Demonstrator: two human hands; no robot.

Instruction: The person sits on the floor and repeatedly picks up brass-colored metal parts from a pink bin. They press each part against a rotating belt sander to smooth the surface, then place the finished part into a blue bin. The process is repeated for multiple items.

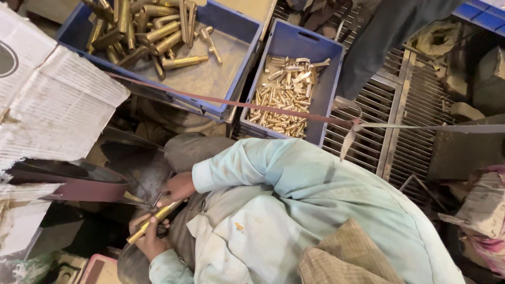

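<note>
Brass rod — left grip clenched low, right grip pinching top

rod between hands, crates beyond

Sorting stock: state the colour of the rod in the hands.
Brass-yellow rod, head view.

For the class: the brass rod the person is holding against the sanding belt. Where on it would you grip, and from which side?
Grip the brass rod at its lower rear end and mid-length, as the left hand and right hand do. Come from the body side, since the rod is long, slim and slanted, with its far tip at the belt.
</note>
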